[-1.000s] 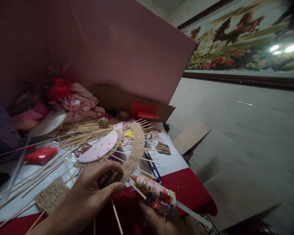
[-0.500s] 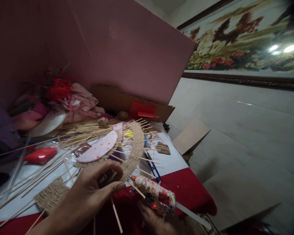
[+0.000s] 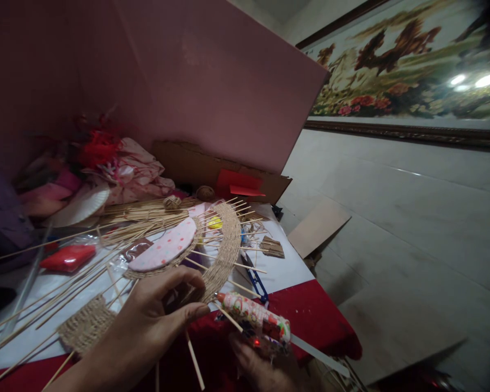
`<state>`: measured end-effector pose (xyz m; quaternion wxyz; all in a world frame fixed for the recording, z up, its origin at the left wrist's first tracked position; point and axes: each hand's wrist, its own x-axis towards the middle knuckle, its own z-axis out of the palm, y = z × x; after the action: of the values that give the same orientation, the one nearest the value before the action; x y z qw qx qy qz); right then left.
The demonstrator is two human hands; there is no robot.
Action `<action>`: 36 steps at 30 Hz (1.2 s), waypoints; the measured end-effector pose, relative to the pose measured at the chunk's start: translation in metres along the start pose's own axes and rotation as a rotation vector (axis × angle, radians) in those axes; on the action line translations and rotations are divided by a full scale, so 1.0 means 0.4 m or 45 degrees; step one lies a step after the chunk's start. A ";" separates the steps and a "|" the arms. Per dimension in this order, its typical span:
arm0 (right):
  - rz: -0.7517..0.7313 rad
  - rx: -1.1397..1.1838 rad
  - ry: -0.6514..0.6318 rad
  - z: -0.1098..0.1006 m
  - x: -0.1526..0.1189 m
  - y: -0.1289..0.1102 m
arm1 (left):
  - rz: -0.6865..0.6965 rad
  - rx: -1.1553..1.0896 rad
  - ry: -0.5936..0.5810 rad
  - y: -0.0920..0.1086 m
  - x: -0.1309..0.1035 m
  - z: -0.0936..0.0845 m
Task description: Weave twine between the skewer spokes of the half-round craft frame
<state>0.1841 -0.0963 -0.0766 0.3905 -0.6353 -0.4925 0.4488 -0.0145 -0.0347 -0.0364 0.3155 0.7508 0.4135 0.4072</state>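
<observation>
At the near edge of the bench, the left hand pinches the lower part of a curved woven band; the right hand grips a patterned glue gun, its nozzle just beside the band. Beyond lie dotted pink fabric and thin sticks.

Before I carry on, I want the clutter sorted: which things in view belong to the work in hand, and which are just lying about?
In use:
woven band, held by the left hand
glue gun, in the right hand, nozzle near the band

Apparently just lying about:
red packet
blue tool
cardboard strip
</observation>
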 end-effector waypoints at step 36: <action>0.129 -0.076 0.139 -0.009 0.008 -0.004 | -0.068 -0.006 -0.062 -0.003 -0.003 0.001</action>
<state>0.1874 -0.0929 -0.0745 0.3743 -0.6942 -0.4508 0.4179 -0.0150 -0.0352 -0.0378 0.3380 0.7485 0.4245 0.3811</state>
